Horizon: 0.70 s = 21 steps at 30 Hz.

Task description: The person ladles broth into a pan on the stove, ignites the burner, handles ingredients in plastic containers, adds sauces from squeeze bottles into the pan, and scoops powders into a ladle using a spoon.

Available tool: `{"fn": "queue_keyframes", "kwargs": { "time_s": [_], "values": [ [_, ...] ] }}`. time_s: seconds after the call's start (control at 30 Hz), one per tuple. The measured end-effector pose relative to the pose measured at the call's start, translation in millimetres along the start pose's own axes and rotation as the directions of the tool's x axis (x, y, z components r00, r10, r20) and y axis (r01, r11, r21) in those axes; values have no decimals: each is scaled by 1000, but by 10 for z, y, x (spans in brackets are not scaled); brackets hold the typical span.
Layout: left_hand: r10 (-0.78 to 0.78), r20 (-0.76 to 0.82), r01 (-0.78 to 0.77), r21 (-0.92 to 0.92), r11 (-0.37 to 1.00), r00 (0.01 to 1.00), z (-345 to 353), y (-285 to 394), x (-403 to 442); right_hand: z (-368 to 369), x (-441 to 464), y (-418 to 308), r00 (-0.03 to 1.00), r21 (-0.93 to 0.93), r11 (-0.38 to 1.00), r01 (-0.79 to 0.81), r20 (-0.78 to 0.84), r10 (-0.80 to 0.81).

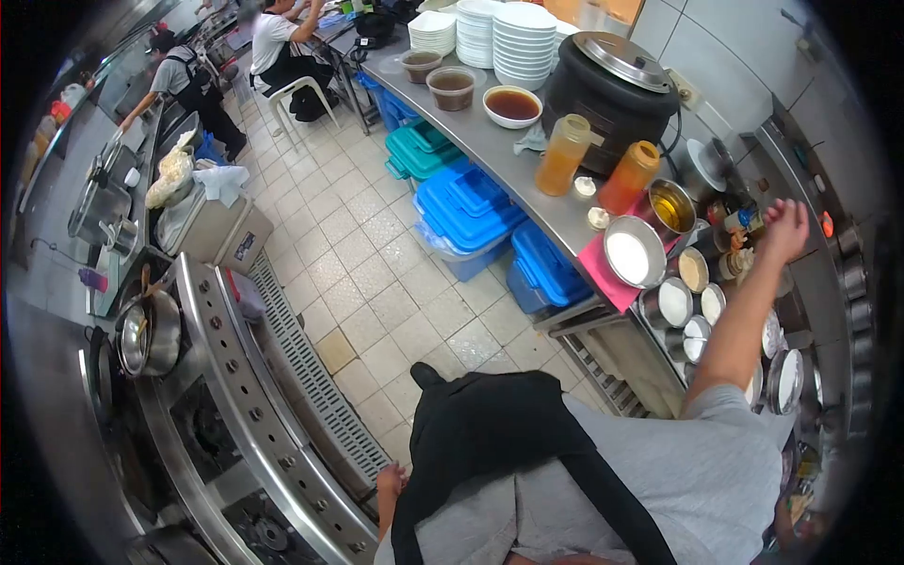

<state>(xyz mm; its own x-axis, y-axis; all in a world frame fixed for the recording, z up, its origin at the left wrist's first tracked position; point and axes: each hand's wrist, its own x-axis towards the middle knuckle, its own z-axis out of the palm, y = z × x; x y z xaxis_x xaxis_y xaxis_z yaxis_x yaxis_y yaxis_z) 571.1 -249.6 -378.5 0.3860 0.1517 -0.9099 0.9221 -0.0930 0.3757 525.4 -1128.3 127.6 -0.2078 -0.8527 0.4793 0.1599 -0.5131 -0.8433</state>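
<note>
At the right, my right hand (787, 226) is stretched over the seasoning side of the counter, fingers loosely bent with nothing visible in them. Beneath that arm stand small bottles (739, 224) and several metal pots of white powder, among them one round pot (674, 303). A larger steel bowl of white contents (634, 252) rests on a pink sheet (605, 273), beside a pot of yellow oil (672, 207). Low at my left side hangs my left hand (391, 478), near the stove front, its fingers slightly curled and apart, holding nothing that shows.
A steel stove (240, 377) runs along the left, with a pan (151, 331) on it. Squeeze bottles (563, 155), stacked white bowls (524, 42) and a black soup warmer (603, 99) stand on the counter. Blue lidded bins (468, 207) sit below. Two people (193, 80) are farther back.
</note>
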Motion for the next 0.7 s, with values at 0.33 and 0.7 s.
{"fn": "queue_keyframes", "kwargs": {
  "time_s": [0.33, 0.7],
  "values": [
    [157, 68, -163, 100, 982, 985, -209, 2976, 408, 1696, -3359, 215, 591, -283, 831, -479, 596, 543],
    [215, 67, -225, 268, 937, 974, 712, 4343, 329, 3078, -3983, 1171, 289, -445, 652, -614, 642, 710]
  ]
}}
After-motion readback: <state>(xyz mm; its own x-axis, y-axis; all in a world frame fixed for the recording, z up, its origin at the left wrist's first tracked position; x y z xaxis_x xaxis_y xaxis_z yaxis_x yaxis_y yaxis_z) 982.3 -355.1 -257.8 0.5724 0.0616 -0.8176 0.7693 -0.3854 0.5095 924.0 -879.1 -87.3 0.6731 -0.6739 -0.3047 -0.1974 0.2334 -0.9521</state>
